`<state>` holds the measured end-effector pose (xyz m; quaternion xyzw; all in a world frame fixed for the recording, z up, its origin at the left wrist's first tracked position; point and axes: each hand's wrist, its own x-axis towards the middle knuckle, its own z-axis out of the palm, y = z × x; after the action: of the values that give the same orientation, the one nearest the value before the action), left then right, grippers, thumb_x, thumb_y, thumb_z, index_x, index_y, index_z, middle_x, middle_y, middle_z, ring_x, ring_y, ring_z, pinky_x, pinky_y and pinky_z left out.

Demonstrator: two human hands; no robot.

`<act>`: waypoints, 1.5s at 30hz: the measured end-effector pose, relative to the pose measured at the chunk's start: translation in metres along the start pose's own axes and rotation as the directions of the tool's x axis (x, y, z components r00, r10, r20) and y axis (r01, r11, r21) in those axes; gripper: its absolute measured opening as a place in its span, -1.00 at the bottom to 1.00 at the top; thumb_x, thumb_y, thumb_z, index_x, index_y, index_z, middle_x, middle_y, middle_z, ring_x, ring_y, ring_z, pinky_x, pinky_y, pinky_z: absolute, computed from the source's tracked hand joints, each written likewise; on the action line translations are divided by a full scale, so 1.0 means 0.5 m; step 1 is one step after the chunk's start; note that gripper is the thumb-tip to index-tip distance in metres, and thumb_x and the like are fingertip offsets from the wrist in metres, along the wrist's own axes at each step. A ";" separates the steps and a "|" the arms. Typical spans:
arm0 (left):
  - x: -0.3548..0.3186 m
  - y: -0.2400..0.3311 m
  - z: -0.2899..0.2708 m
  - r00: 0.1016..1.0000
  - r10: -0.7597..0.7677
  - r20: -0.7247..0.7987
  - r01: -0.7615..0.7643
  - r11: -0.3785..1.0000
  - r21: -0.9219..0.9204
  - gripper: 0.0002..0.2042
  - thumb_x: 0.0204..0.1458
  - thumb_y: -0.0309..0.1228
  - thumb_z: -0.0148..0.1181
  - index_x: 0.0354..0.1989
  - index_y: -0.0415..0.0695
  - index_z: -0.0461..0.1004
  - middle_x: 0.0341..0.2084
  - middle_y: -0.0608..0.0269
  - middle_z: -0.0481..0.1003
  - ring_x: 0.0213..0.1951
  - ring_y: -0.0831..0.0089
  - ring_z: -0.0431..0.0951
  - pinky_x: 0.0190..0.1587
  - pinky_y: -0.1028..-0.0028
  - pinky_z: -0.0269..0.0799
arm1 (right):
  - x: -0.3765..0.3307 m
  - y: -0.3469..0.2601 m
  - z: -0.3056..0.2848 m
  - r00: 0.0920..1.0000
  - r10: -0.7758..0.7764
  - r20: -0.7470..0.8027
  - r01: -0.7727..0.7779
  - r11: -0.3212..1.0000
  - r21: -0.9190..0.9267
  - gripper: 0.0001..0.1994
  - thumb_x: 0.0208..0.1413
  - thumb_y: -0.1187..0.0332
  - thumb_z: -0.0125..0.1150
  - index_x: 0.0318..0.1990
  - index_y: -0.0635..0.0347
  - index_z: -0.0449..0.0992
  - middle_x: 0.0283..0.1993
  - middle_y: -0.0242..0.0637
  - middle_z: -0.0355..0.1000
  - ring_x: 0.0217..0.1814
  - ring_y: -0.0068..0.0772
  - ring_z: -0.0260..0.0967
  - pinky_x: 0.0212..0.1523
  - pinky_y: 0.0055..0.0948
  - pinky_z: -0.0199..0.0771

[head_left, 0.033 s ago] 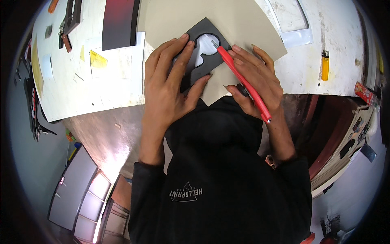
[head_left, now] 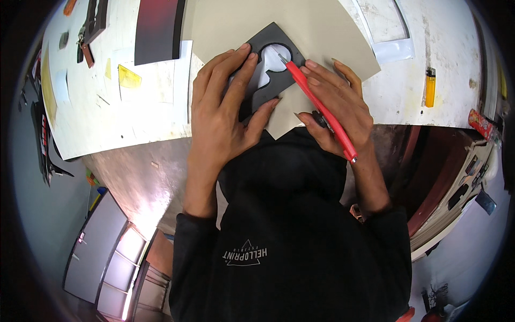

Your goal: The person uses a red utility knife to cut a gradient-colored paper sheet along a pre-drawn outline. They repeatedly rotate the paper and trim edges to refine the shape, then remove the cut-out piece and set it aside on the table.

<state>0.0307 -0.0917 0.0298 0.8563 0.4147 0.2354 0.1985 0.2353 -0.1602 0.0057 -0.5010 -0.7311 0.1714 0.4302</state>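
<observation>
A dark grey slab [head_left: 283, 38] with a keyhole-like cut-out, round at its far end, lies on a beige sheet [head_left: 322, 29]. White material [head_left: 274, 61] shows through the opening. My left hand [head_left: 222, 102] holds the slab down at its left side, fingers on top and thumb along the near edge. In my right hand [head_left: 343, 102] is a slim red craft knife [head_left: 322, 110], gripped between thumb and fingers. Its thin metal tip [head_left: 281, 57] reaches into the round part of the cut-out. The right fingertips rest beside the slab's right corner.
On the white table [head_left: 155, 121] a black and red panel [head_left: 158, 32] lies at the far left, near yellow scraps [head_left: 129, 78]. A yellow lighter [head_left: 430, 88] lies to the right, below a clear-edged frame [head_left: 394, 49]. Stacked sheets [head_left: 450, 198] stand below the table's right side.
</observation>
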 end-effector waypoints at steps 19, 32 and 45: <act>-0.010 -0.019 0.005 0.999 0.022 -0.033 -0.024 0.998 -0.054 -0.43 -0.28 -0.40 0.45 0.04 -0.23 0.51 0.07 0.09 0.45 0.10 0.12 0.40 0.14 0.25 0.31 | 0.001 -0.003 0.012 1.000 -0.004 0.008 0.005 0.997 -0.081 -0.55 -0.09 0.41 0.39 0.01 0.34 0.49 -0.03 0.08 0.51 0.11 0.00 0.47 0.22 0.01 0.22; -0.013 -0.027 0.010 0.998 0.050 -0.042 -0.050 0.999 -0.009 -0.41 -0.29 -0.36 0.47 0.04 -0.20 0.51 0.08 0.10 0.45 0.11 0.15 0.41 0.16 0.27 0.31 | 0.002 0.000 0.018 1.000 -0.025 0.010 0.027 0.990 -0.139 -0.54 -0.14 0.45 0.42 0.01 0.28 0.51 0.00 -0.01 0.53 0.12 -0.09 0.47 0.16 -0.10 0.28; -0.015 -0.026 0.014 0.996 0.065 -0.063 -0.065 0.998 -0.002 -0.42 -0.27 -0.37 0.47 0.05 -0.18 0.52 0.07 0.11 0.46 0.11 0.18 0.41 0.16 0.29 0.32 | 0.011 -0.016 0.007 1.000 -0.012 0.025 0.018 0.975 -0.221 -0.54 -0.11 0.38 0.43 0.03 0.17 0.53 0.03 -0.18 0.54 0.14 -0.27 0.46 0.23 -0.12 0.18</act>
<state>0.0226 -0.0912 0.0157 0.8611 0.3923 0.2695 0.1791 0.2272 -0.1580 0.0119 -0.5382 -0.7545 0.0916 0.3643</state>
